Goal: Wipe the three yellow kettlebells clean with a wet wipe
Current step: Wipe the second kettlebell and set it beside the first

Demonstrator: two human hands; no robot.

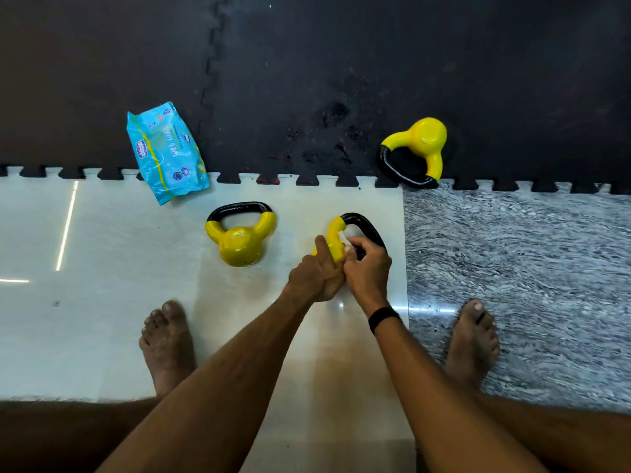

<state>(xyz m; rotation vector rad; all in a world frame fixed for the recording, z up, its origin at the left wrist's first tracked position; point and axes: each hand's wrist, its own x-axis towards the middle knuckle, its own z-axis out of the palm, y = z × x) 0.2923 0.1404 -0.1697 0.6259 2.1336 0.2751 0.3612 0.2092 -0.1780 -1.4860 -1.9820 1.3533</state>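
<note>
Three yellow kettlebells with black handles lie on the floor. The nearest kettlebell [336, 240] is between my hands; my left hand [316, 273] grips its yellow body from the left. My right hand [367, 268] pinches a white wet wipe [344, 241] against the yellow arm below the handle. A second kettlebell [239, 237] lies on the pale tile to the left. The third kettlebell [418, 150] lies on its side at the edge of the black mat, far right.
A blue wet-wipes pack [165, 151] lies across the edge of the black puzzle mat [307, 80] at the left. My bare feet [167, 343] [473, 339] stand on the pale tile and the grey marble floor [529, 268].
</note>
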